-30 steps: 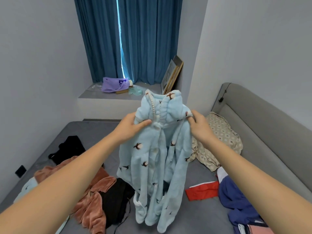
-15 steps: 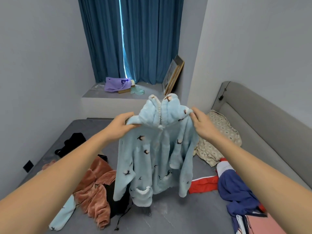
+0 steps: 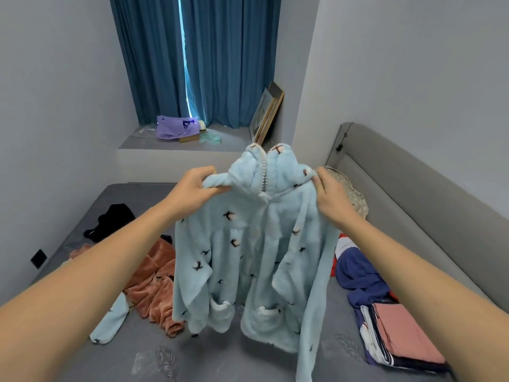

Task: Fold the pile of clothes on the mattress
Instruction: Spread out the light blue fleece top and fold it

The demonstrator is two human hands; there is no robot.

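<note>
fleece jacket (image 3: 248,244), pale blue with small bird prints, hangs full length in the air above the middle of the mattress (image 3: 220,359), held up by its shoulders, probably so it drapes flat before being laid down to fold. left hand (image 3: 192,188) has its fingers (image 3: 213,190) curled tight round the left shoulder, and right hand (image 3: 330,194) pinches the other one. unfolded clothes (image 3: 154,282) lie toward the left edge, a folded stack (image 3: 399,332) near the right.
</note>
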